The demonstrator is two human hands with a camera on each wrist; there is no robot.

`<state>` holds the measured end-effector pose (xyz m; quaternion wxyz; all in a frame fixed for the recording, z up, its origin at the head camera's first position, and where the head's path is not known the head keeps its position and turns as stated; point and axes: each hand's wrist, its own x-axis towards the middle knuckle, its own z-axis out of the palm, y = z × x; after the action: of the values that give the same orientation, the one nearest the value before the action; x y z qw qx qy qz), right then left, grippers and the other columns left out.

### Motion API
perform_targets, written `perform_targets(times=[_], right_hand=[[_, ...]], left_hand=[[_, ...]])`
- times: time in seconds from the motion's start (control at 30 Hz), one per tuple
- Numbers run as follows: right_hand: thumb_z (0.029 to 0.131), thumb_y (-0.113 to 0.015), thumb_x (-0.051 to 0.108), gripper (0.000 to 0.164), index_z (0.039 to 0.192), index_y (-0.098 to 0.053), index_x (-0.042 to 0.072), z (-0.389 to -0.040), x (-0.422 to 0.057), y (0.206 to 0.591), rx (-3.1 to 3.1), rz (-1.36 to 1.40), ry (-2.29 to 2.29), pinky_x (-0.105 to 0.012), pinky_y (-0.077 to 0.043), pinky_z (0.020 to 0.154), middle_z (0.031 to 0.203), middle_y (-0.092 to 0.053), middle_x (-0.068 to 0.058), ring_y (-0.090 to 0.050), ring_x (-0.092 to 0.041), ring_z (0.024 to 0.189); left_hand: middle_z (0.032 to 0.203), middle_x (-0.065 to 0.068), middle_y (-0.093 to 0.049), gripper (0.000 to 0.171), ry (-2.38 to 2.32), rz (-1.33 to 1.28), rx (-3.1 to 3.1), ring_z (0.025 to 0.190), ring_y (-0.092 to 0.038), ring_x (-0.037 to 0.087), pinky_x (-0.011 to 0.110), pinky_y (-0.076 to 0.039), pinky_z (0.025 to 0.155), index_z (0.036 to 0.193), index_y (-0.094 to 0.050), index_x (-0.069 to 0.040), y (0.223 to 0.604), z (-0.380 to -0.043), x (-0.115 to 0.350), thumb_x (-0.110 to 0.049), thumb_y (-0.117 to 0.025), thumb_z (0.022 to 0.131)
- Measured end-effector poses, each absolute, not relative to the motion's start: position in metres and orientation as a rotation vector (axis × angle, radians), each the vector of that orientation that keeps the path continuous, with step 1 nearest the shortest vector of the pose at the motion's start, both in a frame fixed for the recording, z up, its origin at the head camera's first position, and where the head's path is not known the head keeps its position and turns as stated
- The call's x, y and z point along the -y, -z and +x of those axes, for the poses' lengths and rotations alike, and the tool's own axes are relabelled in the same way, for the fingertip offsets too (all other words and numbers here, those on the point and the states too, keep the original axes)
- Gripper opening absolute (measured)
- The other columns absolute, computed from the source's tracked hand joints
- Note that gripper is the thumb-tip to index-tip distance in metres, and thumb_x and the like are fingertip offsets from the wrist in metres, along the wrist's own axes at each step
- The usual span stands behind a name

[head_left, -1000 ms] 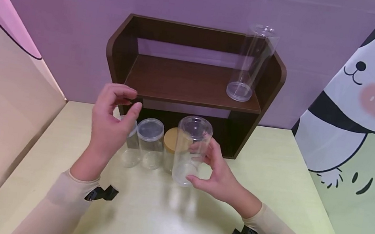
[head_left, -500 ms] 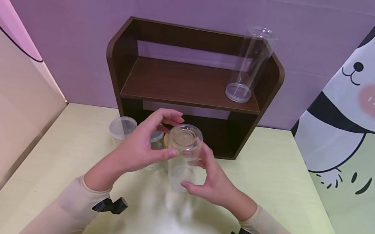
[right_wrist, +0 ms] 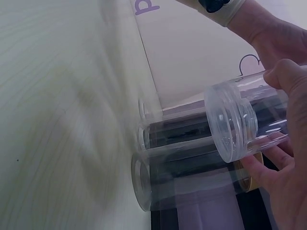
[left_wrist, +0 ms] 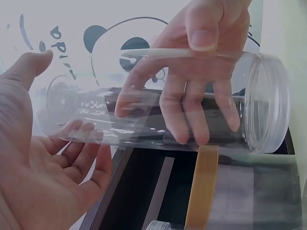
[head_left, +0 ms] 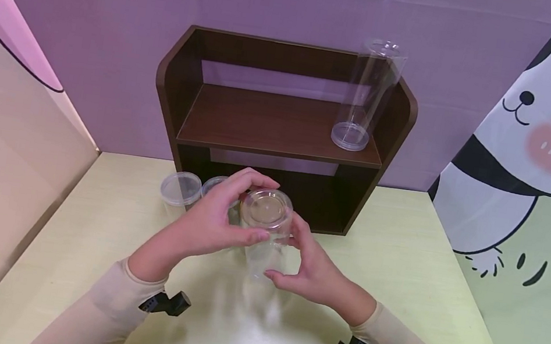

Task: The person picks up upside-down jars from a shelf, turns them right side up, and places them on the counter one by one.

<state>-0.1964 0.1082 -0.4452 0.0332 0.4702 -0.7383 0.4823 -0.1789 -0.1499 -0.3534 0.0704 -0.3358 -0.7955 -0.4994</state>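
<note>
My right hand (head_left: 312,265) grips a clear plastic jar (head_left: 267,209) around its middle and lower part, over the table. The jar is upside down: its wide clear lid (right_wrist: 223,124) faces the table and its base faces up. My left hand (head_left: 211,219) holds the base end, with thumb on the near side and fingers behind. In the left wrist view, the right hand's fingers (left_wrist: 175,115) show through the clear wall. Behind my hands stand two jars with clear lids, one at the left (head_left: 180,189), and a jar with a tan lid (left_wrist: 202,187).
A dark brown two-tier shelf (head_left: 261,120) stands at the back of the pale table (head_left: 400,260). On its upper board, at the right end, is a tall clear cylinder (head_left: 350,135). A purple backdrop (head_left: 288,3) rises behind, with printed panels at both sides.
My left hand has come right and down from the standing jars to the base end of the held jar. The right hand has brought that jar slightly left and down, tilting it.
</note>
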Motion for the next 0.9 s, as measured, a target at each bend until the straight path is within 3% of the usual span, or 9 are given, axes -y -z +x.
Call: perform_targets(times=[0.37, 0.67, 0.9], right_hand=[[0.082, -0.095, 0.003, 0.112, 0.169, -0.024, 0.007, -0.198, -0.110, 0.446, 2.270, 1.480, -1.410, -0.044, -0.056, 0.114, 0.156, -0.052, -0.012, -0.057, -0.029, 0.140], [0.082, -0.094, 0.002, 0.094, 0.161, -0.043, 0.003, -0.203, -0.122, 0.444, 2.254, 1.466, -1.354, -0.042, -0.057, 0.109, 0.143, -0.062, -0.011, -0.060, -0.027, 0.132], [0.083, -0.094, 0.000, 0.086, 0.158, -0.052, 0.005, -0.208, -0.133, 0.434, 2.271, 1.475, -1.387, -0.040, -0.054, 0.111, 0.145, -0.063, -0.012, -0.061, -0.028, 0.131]], left_hand=[[0.133, -0.009, -0.063, 0.064, 1.471, -1.033, 2.415, 0.121, -0.061, 0.014, 0.040, -0.057, 0.100, 0.142, -0.065, -0.017, 0.351, -0.178, 0.156, -0.020, -0.096, 0.086], [0.130, -0.011, -0.064, 0.062, 1.387, -1.045, 2.435, 0.118, -0.059, 0.016, 0.038, -0.054, 0.097, 0.143, -0.066, -0.020, 0.353, -0.181, 0.170, -0.023, -0.093, 0.088], [0.136, -0.009, -0.061, 0.065, 1.312, -1.079, 2.508, 0.119, -0.058, 0.015, 0.039, -0.057, 0.096, 0.151, -0.064, -0.024, 0.352, -0.180, 0.188, -0.021, -0.091, 0.092]])
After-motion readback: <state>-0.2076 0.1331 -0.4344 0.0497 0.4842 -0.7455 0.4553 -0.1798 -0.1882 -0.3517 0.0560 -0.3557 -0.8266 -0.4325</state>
